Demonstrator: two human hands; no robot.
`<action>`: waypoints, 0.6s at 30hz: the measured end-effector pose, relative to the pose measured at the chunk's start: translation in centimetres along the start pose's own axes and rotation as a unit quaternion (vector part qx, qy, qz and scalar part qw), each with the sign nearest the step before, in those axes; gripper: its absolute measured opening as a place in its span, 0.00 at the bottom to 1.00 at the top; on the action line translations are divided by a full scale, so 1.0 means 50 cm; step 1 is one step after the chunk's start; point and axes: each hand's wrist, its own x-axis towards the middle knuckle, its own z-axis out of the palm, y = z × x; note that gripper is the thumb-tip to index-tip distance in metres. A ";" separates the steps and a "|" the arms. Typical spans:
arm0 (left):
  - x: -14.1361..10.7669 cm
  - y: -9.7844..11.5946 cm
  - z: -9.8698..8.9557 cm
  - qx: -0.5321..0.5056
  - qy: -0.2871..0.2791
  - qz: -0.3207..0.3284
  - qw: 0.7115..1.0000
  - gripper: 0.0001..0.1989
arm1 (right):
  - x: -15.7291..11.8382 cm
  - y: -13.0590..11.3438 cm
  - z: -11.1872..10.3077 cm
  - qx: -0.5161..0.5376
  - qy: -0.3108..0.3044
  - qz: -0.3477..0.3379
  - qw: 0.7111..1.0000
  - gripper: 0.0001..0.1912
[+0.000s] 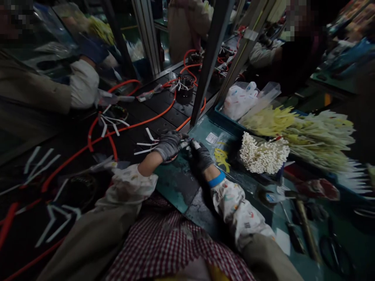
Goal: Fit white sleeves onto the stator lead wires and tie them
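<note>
My left hand, in a grey glove, is closed over a round wound motor part at the left edge of the green work surface. White-sleeved wire ends stick out to the left from under it. My right hand, in a dark glove with a blue band at the wrist, is closed just right of it. Both sets of fingertips meet over something small and dark. What they pinch is too small and dim to make out. Most of the motor part under my left hand is hidden.
Further wound stators with white-sleeved leads and orange cables lie along the dark line at left. A metal post rises ahead. White-tipped sleeves, yellowish sleeves, a hammer and scissors are at right. Co-workers stand nearby.
</note>
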 end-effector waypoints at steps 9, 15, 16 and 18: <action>-0.008 -0.039 -0.004 -0.214 0.013 0.000 0.977 0.15 | -0.035 -0.034 0.006 -0.145 -0.022 -0.175 0.974 0.18; -0.031 -0.013 -0.001 -0.266 0.054 -0.029 0.962 0.14 | -0.046 -0.047 0.010 -0.204 -0.027 -0.212 0.955 0.16; -0.039 -0.006 0.003 -0.260 0.069 -0.035 0.963 0.14 | -0.044 -0.049 0.014 -0.215 -0.018 -0.223 0.951 0.15; -0.064 0.007 0.017 -0.232 0.112 -0.052 0.965 0.13 | -0.037 -0.053 0.029 -0.235 0.001 -0.248 0.940 0.13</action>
